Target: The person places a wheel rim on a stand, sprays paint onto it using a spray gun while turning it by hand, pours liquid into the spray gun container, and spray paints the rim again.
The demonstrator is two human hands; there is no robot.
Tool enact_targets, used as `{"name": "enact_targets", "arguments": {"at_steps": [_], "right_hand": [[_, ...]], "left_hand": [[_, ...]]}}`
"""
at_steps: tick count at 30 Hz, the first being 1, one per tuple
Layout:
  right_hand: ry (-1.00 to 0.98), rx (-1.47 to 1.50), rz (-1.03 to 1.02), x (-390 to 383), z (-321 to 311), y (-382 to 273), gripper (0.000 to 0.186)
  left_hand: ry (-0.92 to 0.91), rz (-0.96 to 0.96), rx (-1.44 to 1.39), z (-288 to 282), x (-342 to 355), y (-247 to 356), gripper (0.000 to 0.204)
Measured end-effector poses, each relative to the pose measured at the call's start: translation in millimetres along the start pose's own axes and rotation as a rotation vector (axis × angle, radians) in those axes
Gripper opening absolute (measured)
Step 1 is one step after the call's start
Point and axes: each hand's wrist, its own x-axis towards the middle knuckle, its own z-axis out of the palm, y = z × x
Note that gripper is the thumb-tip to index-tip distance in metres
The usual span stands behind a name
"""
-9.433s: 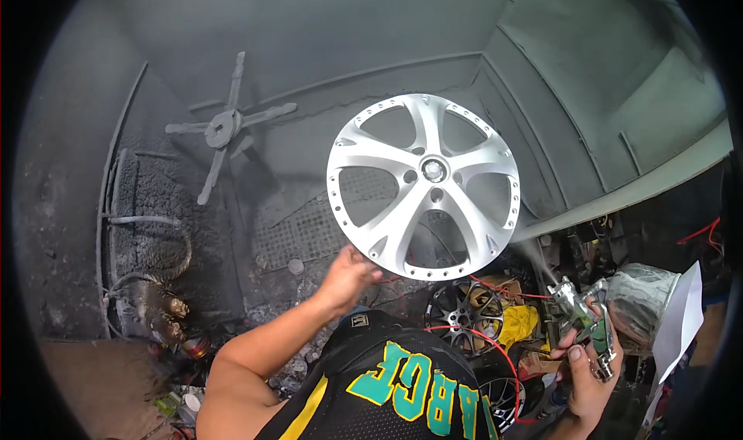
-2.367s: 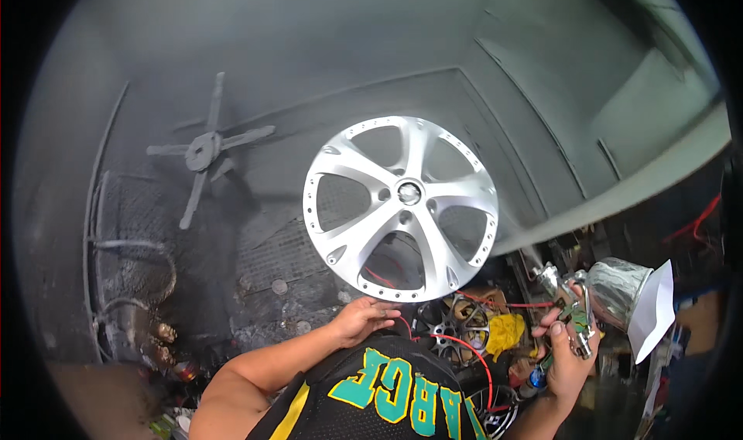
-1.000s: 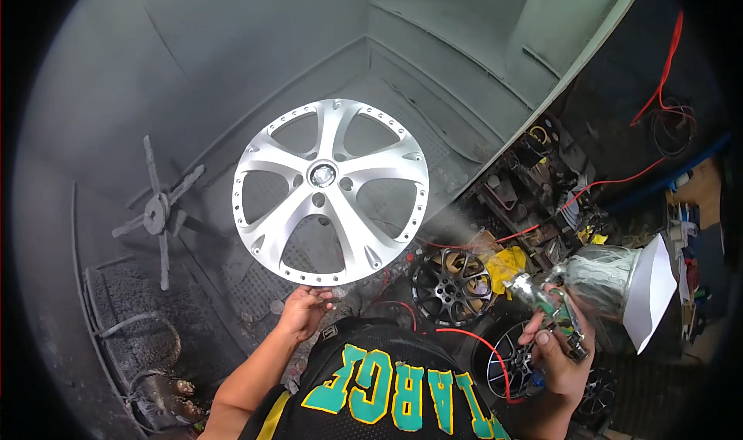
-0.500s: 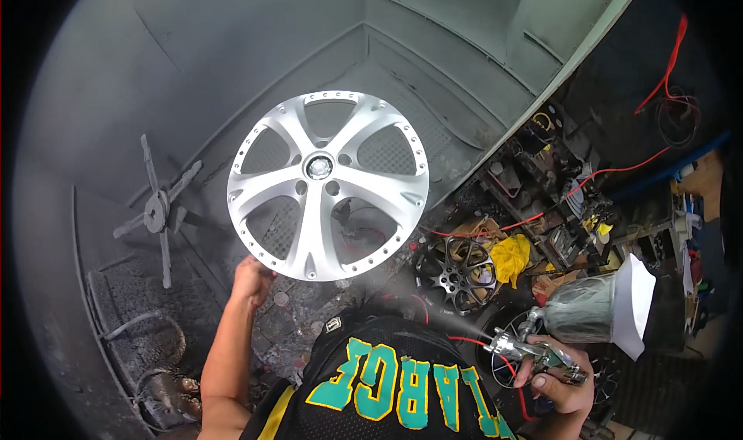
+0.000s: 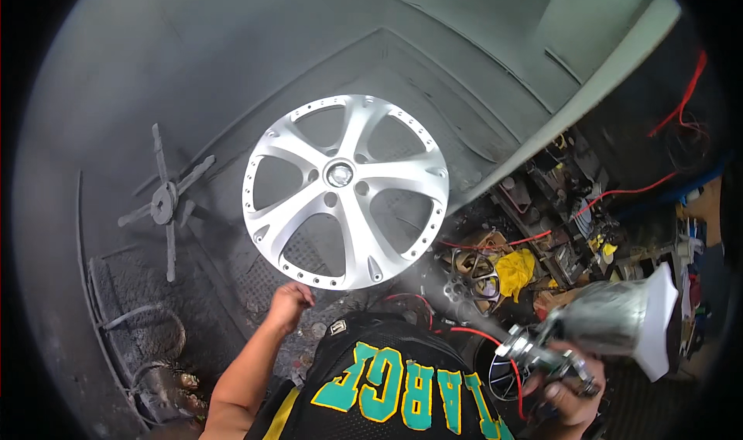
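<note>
A silver five-spoke wheel faces up in the middle of the view; what supports it is hidden. My left hand is at its lower left edge, fingers curled; I cannot make out whether they grip the rim. My right hand, at lower right, grips a chrome spray gun with a large cup topped by white paper. Pale mist drifts up and left from the nozzle toward the wheel.
Grey booth walls surround the wheel. A cross-shaped stand is at left. Right of the wheel lie dark wheels, a yellow cloth, a red hose and cluttered shelving. A black-and-green garment fills the lower middle.
The wheel's spokes and bolt holes have turned since half a second ago. My left hand has shifted right and down along the rim. The spray gun sits slightly farther right.
</note>
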Motion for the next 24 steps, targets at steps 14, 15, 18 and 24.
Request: {"name": "enact_targets", "arguments": {"at_steps": [14,15,18,24], "right_hand": [[0.055,-0.314,-0.098,107,34,-47,0.062],[0.036,-0.305,-0.137,111,48,-51,0.062],[-0.042,-0.283,-0.2,117,82,-66,0.063],[-0.378,-0.09,-0.069,97,119,-72,0.062]], "left_hand": [[-0.174,-0.104,0.817,-43,-11,-71,0.013],[-0.165,-0.096,0.818,-48,-10,-65,0.013],[-0.115,-0.041,0.858,-59,-13,-46,0.013],[0.088,0.017,0.843,-101,-21,-78,0.015]]}}
